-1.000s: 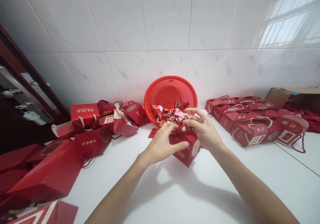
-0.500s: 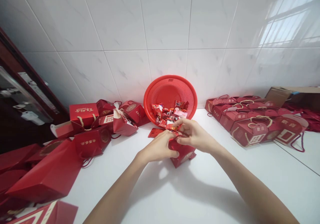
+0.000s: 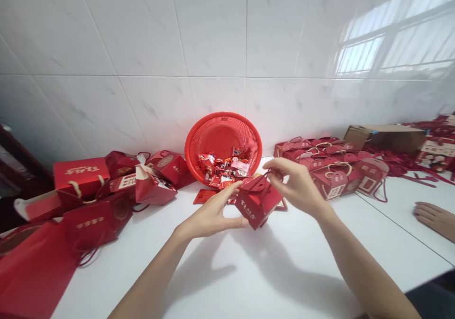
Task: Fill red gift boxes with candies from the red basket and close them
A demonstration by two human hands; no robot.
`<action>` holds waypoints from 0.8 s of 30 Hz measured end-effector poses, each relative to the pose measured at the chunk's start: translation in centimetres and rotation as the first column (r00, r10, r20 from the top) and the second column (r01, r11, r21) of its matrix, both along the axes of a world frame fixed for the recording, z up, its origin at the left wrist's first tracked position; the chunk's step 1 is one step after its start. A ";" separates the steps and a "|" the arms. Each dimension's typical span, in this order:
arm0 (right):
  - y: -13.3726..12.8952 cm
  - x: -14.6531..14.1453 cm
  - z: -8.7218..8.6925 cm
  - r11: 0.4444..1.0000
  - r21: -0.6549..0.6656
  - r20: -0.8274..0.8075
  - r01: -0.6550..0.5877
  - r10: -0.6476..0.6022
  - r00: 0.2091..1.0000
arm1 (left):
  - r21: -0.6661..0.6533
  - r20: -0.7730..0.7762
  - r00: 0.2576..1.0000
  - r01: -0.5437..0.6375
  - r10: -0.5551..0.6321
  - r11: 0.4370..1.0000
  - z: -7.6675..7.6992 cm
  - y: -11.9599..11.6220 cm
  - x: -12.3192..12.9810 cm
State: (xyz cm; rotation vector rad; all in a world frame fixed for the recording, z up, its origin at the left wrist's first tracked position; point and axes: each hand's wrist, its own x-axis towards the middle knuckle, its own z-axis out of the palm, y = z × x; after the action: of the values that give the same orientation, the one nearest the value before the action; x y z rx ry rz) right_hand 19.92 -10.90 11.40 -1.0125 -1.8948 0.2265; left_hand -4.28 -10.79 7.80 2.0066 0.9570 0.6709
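A small red box (image 3: pixel 256 204) with pale lettering hangs tilted just over the white table, in front of the basket. My right hand (image 3: pixel 293 184) pinches the dark red cord at its top. Thumb and fingers spread apart, my left hand (image 3: pixel 215 212) is beside the box's left side; whether its thumb touches the box is hard to tell. Behind them a red plastic basket (image 3: pixel 223 136) leans on the tiled wall, with wrapped sweets (image 3: pixel 227 169) in its lower part. A red packet (image 3: pixel 204 196) lies at the basket's front edge.
Several red boxes (image 3: pixel 95 222) crowd the left side. More cord-handled boxes (image 3: pixel 329 179) stand in rows at the right, near an open cardboard box (image 3: pixel 377 134). Another person's hand (image 3: pixel 435 218) rests on the table (image 3: pixel 401 233) at the far right.
The view has turned right, bringing the other person's hand in. The red box is now held by its cord, its lettered side showing. My left hand has opened away from the box's top.
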 end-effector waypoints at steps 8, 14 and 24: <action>-3.2 12.5 0.5 0.913 -0.006 -0.361 0.409 -0.383 0.850 | -0.093 -0.107 0.989 0.096 -0.105 0.991 -2.0 1.3 0.7; -2.7 21.0 -3.5 0.776 -0.137 -0.455 0.615 -0.601 0.657 | -0.285 -0.035 0.970 0.220 -0.239 0.933 -7.0 0.0 4.2; 2.0 25.0 -8.5 0.643 -0.223 -0.506 0.732 -0.719 0.477 | -0.121 -0.018 0.999 0.031 -0.033 0.992 -10.7 -1.9 6.8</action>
State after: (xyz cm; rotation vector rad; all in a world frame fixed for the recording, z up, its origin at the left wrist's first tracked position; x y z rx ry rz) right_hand 44.89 -8.87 2.89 -1.4630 -0.8009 -0.0214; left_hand 2.50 -12.72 -2.91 1.9210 0.9524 0.5633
